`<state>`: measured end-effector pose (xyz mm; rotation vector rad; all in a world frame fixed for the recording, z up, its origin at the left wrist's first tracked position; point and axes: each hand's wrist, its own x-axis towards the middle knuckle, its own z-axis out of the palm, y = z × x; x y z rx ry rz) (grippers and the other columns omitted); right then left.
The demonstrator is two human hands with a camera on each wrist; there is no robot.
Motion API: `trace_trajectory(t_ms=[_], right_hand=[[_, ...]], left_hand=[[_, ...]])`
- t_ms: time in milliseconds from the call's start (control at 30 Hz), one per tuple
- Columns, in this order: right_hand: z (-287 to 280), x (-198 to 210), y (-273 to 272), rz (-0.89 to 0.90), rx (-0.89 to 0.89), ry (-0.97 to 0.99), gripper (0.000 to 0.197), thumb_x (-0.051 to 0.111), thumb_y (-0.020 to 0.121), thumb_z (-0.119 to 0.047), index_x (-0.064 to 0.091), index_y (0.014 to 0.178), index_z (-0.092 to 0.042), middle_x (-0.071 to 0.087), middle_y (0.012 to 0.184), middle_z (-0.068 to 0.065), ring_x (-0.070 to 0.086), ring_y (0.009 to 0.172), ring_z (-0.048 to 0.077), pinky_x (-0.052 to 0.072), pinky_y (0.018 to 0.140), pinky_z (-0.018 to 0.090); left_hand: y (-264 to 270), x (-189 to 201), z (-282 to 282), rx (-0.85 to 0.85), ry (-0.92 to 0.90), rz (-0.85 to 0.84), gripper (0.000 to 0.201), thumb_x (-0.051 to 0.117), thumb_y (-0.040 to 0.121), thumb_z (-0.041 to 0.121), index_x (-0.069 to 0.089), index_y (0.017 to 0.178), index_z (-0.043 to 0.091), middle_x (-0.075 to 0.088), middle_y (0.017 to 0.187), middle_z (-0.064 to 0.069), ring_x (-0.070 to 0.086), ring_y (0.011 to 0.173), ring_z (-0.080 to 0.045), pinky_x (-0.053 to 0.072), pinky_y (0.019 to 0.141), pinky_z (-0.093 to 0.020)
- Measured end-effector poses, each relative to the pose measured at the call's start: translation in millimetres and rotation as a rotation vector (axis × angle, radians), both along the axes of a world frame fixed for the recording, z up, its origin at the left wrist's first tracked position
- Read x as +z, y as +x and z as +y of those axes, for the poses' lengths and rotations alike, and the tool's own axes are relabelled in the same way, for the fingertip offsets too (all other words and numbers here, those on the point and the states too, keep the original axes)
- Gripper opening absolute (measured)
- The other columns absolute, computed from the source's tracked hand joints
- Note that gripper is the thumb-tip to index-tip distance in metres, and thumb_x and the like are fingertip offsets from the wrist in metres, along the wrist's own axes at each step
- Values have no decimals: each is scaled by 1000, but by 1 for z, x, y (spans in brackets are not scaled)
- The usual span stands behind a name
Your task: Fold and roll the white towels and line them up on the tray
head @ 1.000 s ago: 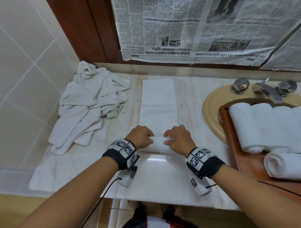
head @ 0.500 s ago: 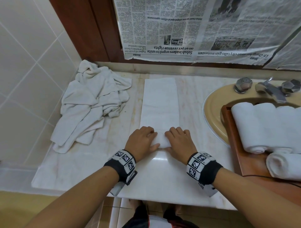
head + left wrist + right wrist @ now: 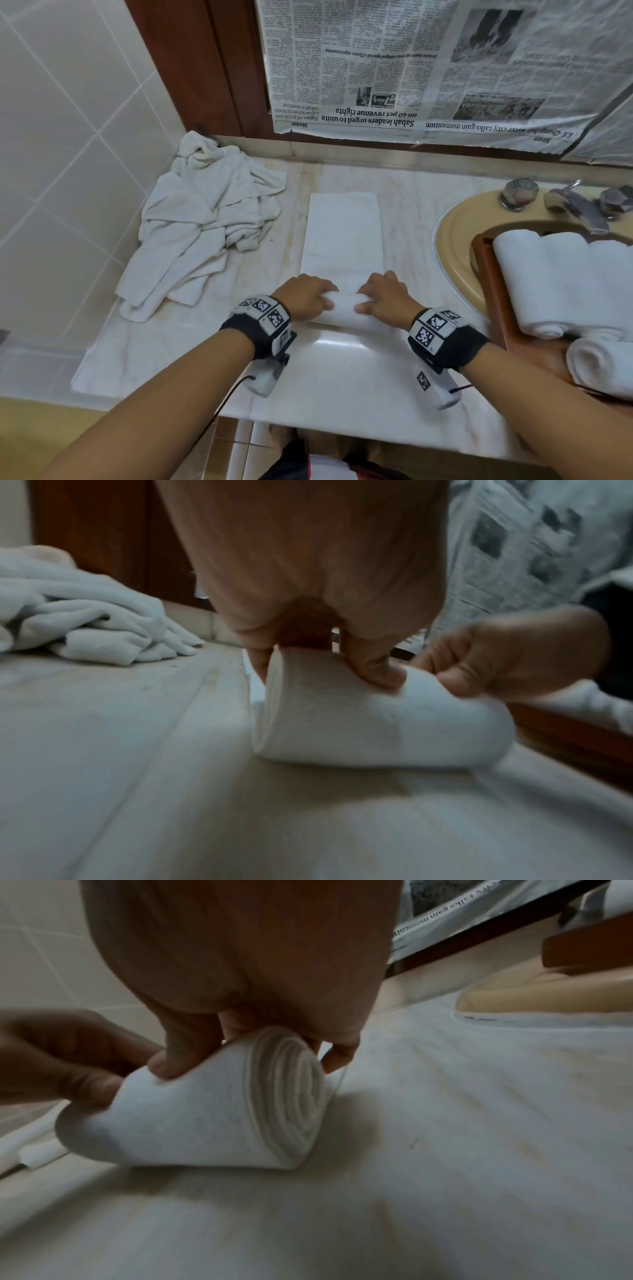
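Step in hand, as judged: rolling. Folded white towel [image 3: 343, 236] flat on marble counter [image 3: 191, 359], near end wound into roll [image 3: 369, 723], left hand [image 3: 303, 296] and right hand [image 3: 387, 298] both curled over it. Next: even forward rolling, edges aligned. Wooden tray [image 3: 493, 308] over sink [image 3: 452, 246]: several rolled towels [image 3: 561, 274]. Unfolded towel heap [image 3: 205, 226] at left.

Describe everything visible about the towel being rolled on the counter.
The towel being rolled is white, terry-like cloth folded into a long narrow strip lying flat on the marble counter, running away from the person. Its near end is wound into a tight roll whose spiral layers show in the right wrist view. The left hand and right hand curl over the roll from above, thumbs pressing its near side. The far part is still unrolled and smooth. It lies between the crumpled towels and the sink, touching neither.
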<state>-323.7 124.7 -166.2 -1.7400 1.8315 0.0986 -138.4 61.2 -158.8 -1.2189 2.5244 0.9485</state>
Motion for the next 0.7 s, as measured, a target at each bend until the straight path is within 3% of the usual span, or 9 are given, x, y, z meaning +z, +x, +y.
trace_trajectory(t_ms=[67,167,200,267,367,467,567,633,700], right_hand=[[1,-5,5,62,-46,-220,26,59,92,-27,60,117,-20,49,115,1,39,113,25,31,84,33],[7,-8,17,87,27,-499,27,63,64,7,58,83,-12,53,84,3,51,82,27,29,63,31],[10,-8,20,107,65,-543,27,60,59,8,56,78,-11,52,77,4,51,73,27,28,58,31],[15,-4,26,152,112,-572,12,52,66,-11,55,78,-12,51,75,3,50,67,24,30,54,30],[26,-9,25,239,172,-488,36,54,66,-41,55,88,-13,51,85,2,47,74,23,40,61,33],[27,-14,22,316,225,-474,46,75,55,-25,53,93,-11,52,88,4,49,75,25,41,62,34],[16,-9,23,274,220,-445,53,85,43,-18,55,87,-10,54,82,6,53,71,24,39,60,30],[8,-2,20,244,243,-409,50,85,52,-20,58,92,-9,57,87,7,54,78,25,38,65,29],[2,5,16,212,257,-347,46,76,74,-24,54,111,-8,57,104,8,51,97,25,38,77,29]], left_hand=[[-7,-1,-7,64,13,2,35,53,97,22,57,132,21,57,133,-4,51,122,-22,39,103,-35],[-15,-6,-8,115,-216,77,26,59,92,15,64,117,22,56,119,1,52,112,-18,41,94,-33],[-16,-7,-5,85,-308,107,25,61,89,12,64,111,22,55,113,2,52,107,-18,40,86,-30],[-14,-11,4,-11,-449,145,28,63,81,5,65,105,19,57,103,1,55,96,-21,32,73,-26],[-5,-22,20,-55,-576,227,31,74,66,6,69,96,13,62,92,-3,60,78,-25,36,62,-28],[8,-37,32,-87,-618,315,38,69,75,27,68,109,10,62,104,-7,59,88,-25,48,70,-32],[14,-42,26,-123,-554,277,64,83,64,35,63,118,6,61,109,-12,60,94,-28,52,76,-35],[13,-37,18,-130,-485,201,71,89,56,31,63,117,6,61,106,-11,61,90,-30,56,72,-38],[11,-30,12,-132,-447,153,68,87,59,28,62,118,6,61,105,-11,61,90,-31,56,72,-41]])
